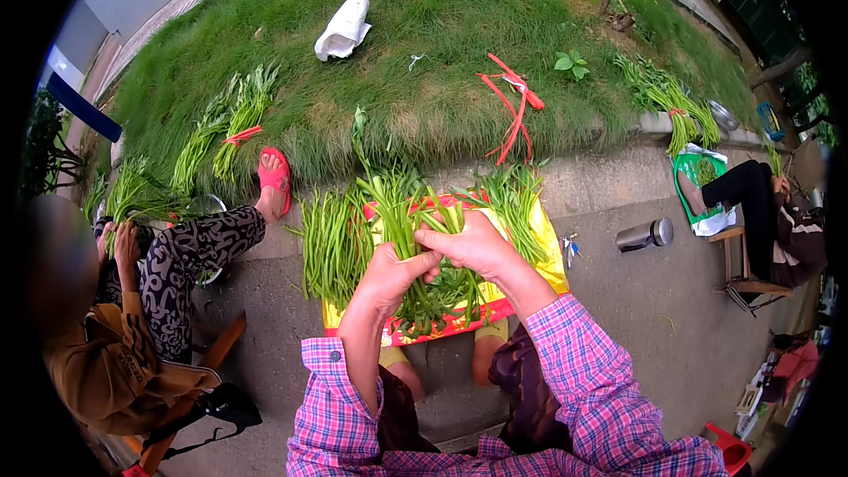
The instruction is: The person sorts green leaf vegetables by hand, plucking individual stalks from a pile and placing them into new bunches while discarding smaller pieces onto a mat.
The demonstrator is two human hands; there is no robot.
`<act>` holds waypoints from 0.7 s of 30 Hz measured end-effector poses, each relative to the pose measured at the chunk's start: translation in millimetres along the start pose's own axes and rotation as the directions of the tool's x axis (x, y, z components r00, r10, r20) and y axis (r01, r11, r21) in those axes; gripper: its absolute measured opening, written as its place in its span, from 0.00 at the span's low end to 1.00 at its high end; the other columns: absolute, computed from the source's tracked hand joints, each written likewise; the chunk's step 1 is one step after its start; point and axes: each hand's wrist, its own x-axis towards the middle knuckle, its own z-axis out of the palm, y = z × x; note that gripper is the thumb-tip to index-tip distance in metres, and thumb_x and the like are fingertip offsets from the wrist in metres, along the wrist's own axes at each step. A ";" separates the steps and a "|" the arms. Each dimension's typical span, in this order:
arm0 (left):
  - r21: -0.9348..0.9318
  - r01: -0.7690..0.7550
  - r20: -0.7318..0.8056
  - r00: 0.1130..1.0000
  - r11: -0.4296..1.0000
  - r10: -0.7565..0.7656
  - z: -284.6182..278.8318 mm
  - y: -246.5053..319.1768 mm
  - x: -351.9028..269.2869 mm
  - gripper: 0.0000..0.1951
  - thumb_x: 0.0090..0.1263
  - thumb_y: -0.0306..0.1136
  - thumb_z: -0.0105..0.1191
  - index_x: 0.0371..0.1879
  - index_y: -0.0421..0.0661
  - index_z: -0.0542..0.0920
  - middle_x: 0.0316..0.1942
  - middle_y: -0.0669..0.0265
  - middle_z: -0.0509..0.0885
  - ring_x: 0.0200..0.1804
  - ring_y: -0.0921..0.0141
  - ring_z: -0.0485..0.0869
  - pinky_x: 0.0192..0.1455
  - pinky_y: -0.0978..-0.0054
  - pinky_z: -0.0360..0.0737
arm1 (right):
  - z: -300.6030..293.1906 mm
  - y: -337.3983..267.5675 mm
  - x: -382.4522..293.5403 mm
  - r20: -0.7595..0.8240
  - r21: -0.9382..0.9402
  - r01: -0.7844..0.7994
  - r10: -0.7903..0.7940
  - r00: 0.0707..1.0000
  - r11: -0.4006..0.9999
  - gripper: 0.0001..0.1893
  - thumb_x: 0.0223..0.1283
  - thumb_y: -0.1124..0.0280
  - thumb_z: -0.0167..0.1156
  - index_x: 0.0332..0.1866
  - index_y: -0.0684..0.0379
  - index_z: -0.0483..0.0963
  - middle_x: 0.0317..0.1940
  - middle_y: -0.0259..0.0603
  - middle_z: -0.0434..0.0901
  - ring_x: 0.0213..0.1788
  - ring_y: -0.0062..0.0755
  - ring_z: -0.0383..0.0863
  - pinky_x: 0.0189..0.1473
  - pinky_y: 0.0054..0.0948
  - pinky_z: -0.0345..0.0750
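Observation:
My left hand grips a bunch of long green vegetable stems, which look like water spinach. Their thick ends point away from me and leaves hang below the fist. Against it, my right hand is closed around a smaller group of stems; the thumbs are close together. Both hands are above a yellow and red printed plastic sack spread on the pavement before me. On the sack's left lies a thick pile of stems, and on its right a leafy bundle. Loose leaves lie beneath my hands.
Red plastic strips and a white bag lie on the grass. Tied green bundles rest at left, others at right. A steel flask and keys lie on the pavement. Seated people flank me, one in red slippers.

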 end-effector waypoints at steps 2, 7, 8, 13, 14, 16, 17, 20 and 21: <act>-0.063 -0.007 -0.020 1.000 0.998 0.006 1.0 5.0 -1.2 0.14 0.69 0.31 0.61 0.50 0.38 0.80 0.37 0.64 0.85 0.36 0.73 0.81 0.39 0.77 0.77 | -1.3 13.9 6.6 -0.143 0.055 0.082 -0.073 0.987 0.995 0.07 0.63 0.68 0.63 0.38 0.62 0.78 0.28 0.32 0.80 0.22 0.20 0.77 0.24 0.24 0.73; -0.202 -0.073 -0.207 0.978 0.977 0.030 -8.6 10.8 0.7 0.19 0.72 0.34 0.59 0.57 0.35 0.78 0.44 0.57 0.87 0.45 0.68 0.83 0.46 0.73 0.81 | -32.4 13.5 13.5 -0.346 0.039 0.070 -0.052 0.937 0.997 0.10 0.60 0.62 0.67 0.36 0.56 0.77 0.20 0.22 0.70 0.20 0.13 0.66 0.21 0.20 0.63; -0.217 -0.091 -0.269 0.963 0.972 0.030 -9.5 13.1 0.6 0.19 0.72 0.34 0.58 0.56 0.35 0.78 0.42 0.58 0.87 0.40 0.71 0.84 0.43 0.75 0.82 | -38.6 12.6 13.7 -0.374 0.066 0.088 -0.057 0.926 0.994 0.09 0.61 0.63 0.67 0.35 0.55 0.76 0.20 0.21 0.68 0.19 0.13 0.64 0.21 0.20 0.62; 0.042 -0.064 -0.392 0.917 0.997 0.076 -33.7 1.0 1.0 0.13 0.71 0.31 0.59 0.50 0.36 0.82 0.33 0.66 0.86 0.24 0.82 0.76 0.27 0.83 0.74 | -59.9 6.0 12.8 -0.436 0.247 0.193 -0.069 0.897 0.950 0.10 0.62 0.64 0.67 0.35 0.53 0.73 0.21 0.21 0.66 0.19 0.13 0.62 0.23 0.19 0.62; 0.095 -0.027 -0.384 0.921 0.995 0.062 -28.1 0.4 3.7 0.12 0.70 0.30 0.60 0.48 0.37 0.83 0.32 0.67 0.86 0.24 0.82 0.75 0.26 0.82 0.74 | -69.3 9.7 12.4 -0.440 0.276 0.189 -0.051 0.897 0.942 0.09 0.61 0.65 0.67 0.35 0.53 0.74 0.23 0.23 0.68 0.20 0.13 0.62 0.23 0.19 0.62; 0.210 0.023 -0.390 0.919 0.977 0.062 -17.4 3.0 2.0 0.09 0.68 0.29 0.62 0.43 0.39 0.86 0.30 0.70 0.85 0.23 0.83 0.73 0.24 0.82 0.71 | -71.4 8.3 13.8 -0.423 0.361 0.199 -0.030 0.905 0.911 0.10 0.60 0.64 0.68 0.32 0.54 0.74 0.22 0.24 0.69 0.19 0.13 0.63 0.22 0.20 0.63; 0.255 0.029 -0.367 0.928 0.966 0.069 -16.1 2.1 2.5 0.09 0.67 0.28 0.62 0.43 0.40 0.86 0.31 0.70 0.85 0.27 0.81 0.76 0.28 0.81 0.73 | -72.0 7.6 14.1 -0.415 0.402 0.204 -0.021 0.909 0.893 0.11 0.60 0.64 0.69 0.31 0.54 0.73 0.22 0.24 0.69 0.18 0.14 0.63 0.22 0.21 0.64; 0.371 0.006 -0.315 0.941 0.929 0.120 -18.8 -1.5 2.7 0.09 0.65 0.26 0.63 0.43 0.40 0.86 0.35 0.68 0.87 0.36 0.78 0.81 0.41 0.79 0.78 | -69.8 4.8 14.1 -0.358 0.463 0.191 -0.014 0.933 0.866 0.09 0.60 0.65 0.68 0.33 0.55 0.75 0.23 0.25 0.70 0.20 0.13 0.64 0.23 0.21 0.64; 0.356 0.005 -0.299 0.948 0.934 0.108 -16.5 0.0 2.6 0.09 0.65 0.26 0.63 0.43 0.40 0.86 0.35 0.68 0.87 0.37 0.78 0.81 0.42 0.78 0.78 | -70.6 4.8 14.0 -0.346 0.481 0.192 -0.015 0.938 0.856 0.09 0.60 0.65 0.68 0.34 0.55 0.76 0.23 0.25 0.70 0.20 0.13 0.64 0.23 0.21 0.64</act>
